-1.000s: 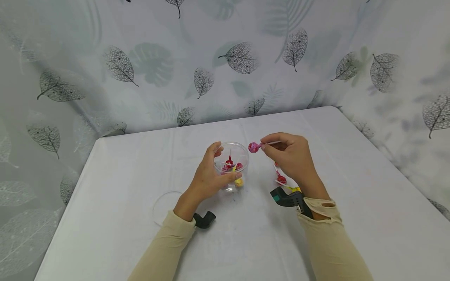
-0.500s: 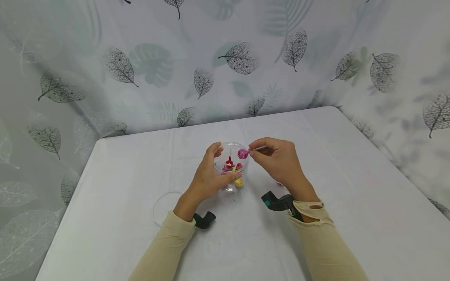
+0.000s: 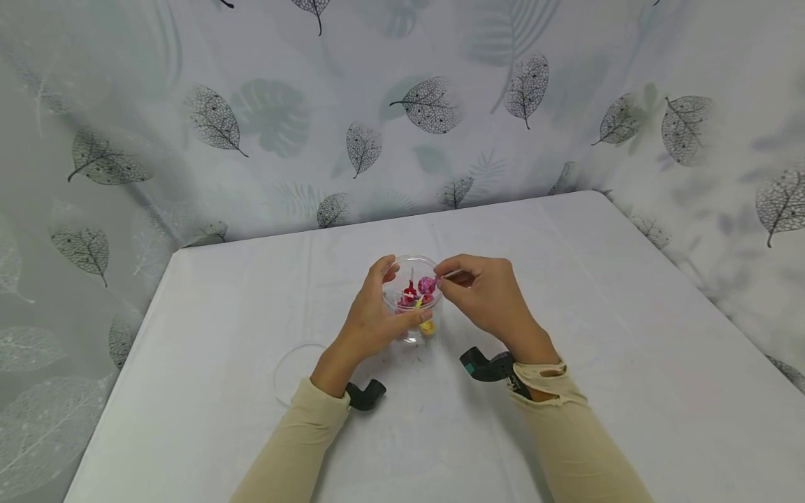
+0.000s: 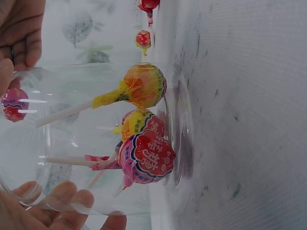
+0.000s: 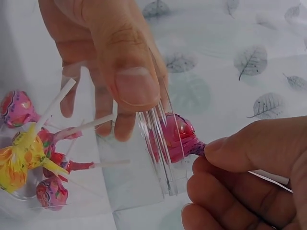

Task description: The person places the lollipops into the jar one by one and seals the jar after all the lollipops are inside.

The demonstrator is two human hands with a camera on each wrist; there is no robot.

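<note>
My left hand (image 3: 371,314) grips a clear plastic cup (image 3: 410,338) from its left side, with the thumb across the near side of the rim. Inside the cup lie several wrapped lollipops, among them a yellow one (image 4: 146,86) and a pink-and-red one (image 4: 148,158), sticks pointing up toward the mouth. At the right of the rim, my right hand (image 3: 487,293) pinches a pink lollipop (image 5: 177,139) between thumb and forefinger, just behind its candy. Its head is at the cup's mouth; the stick is partly hidden by the fingers.
A thin clear ring-shaped outline, perhaps a lid (image 3: 275,374), lies on the white table left of the cup. In the left wrist view, loose lollipops (image 4: 143,39) lie beyond the cup. A leaf-print cloth (image 3: 428,105) hangs behind the table.
My right hand has moved left and slightly down, bringing the pink lollipop from beside the cup to its mouth. Lollipops on the table are now hidden in the head view. My left hand stays put.
</note>
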